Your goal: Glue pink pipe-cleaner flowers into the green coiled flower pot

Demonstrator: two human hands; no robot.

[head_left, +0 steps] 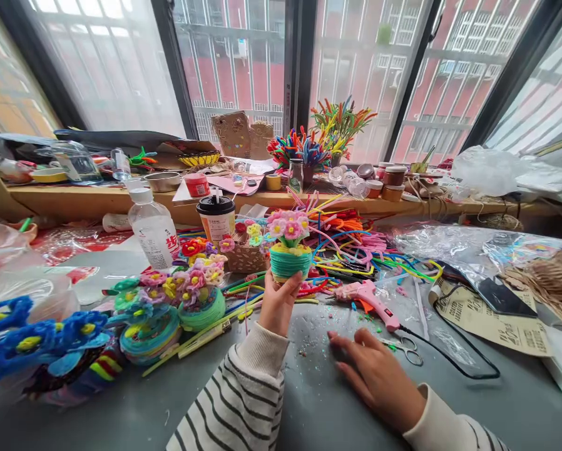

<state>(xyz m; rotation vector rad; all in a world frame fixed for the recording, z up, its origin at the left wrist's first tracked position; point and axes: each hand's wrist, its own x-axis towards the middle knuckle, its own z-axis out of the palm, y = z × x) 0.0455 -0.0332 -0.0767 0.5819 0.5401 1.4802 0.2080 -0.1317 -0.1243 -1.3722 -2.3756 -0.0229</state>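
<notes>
My left hand (281, 304) is wrapped round a small turquoise flower pot (289, 262) and holds it upright above the table. Pink pipe-cleaner flowers (288, 225) with green stems fill the pot, with a yellow fuzzy rim below them. My right hand (379, 376) rests on the grey tabletop, palm down with its fingers apart and nothing in it. Just beyond its fingers lie a pair of scissors (410, 351), partly hidden by the hand, and a pink glue gun (370, 300) with a black cord. Tiny coloured scraps (311, 335) are scattered between the hands.
Several finished flower pots (149, 335) stand at the left, near a clear bottle (152, 228) and a lidded paper cup (216, 216). Loose pipe cleaners (351, 241) pile up behind. Sandpaper (492, 319) lies at the right. A cluttered wooden ledge (248, 203) runs below the windows.
</notes>
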